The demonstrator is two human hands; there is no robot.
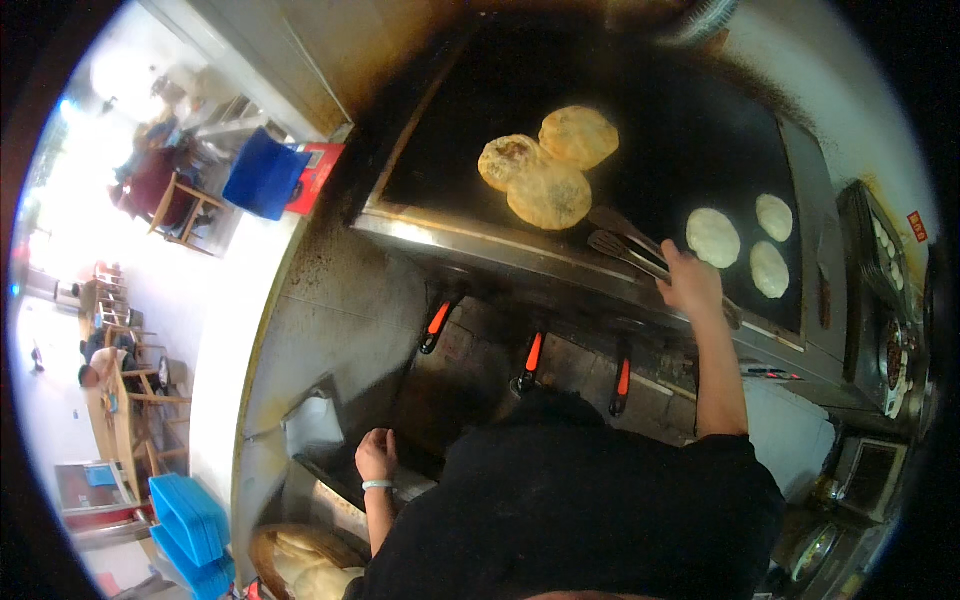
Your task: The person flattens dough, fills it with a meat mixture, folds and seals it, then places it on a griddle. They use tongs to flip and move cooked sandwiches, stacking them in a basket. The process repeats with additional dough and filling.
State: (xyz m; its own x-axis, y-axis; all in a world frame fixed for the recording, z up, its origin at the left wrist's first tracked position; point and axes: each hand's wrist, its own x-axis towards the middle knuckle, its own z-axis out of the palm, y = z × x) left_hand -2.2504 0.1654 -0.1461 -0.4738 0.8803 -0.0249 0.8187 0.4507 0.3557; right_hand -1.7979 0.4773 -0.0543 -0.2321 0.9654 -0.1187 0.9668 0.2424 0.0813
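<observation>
My right hand (pixel 691 279) grips metal tongs (pixel 646 257) over the front edge of a dark flat griddle (pixel 652 97). The tongs' slotted ends are apart, with nothing between them, just right of the browned flatbreads. Three browned flatbreads (pixel 550 197) lie touching one another, and one has a dark patch on top. Right of my right hand lie three pale rounds of dough (pixel 713 238). My left hand (pixel 376 454), with a light band at the wrist, hangs low at the left, fingers curled; whether it holds anything is not visible.
Black-and-orange handles (pixel 533 352) stick out below the griddle. A basket (pixel 262 551) of flatbreads is at the lower left, near blue plastic baskets (pixel 191 517). A white counter (pixel 232 315) runs along the left; people sit beyond it. Trays (pixel 862 225) stand at the right.
</observation>
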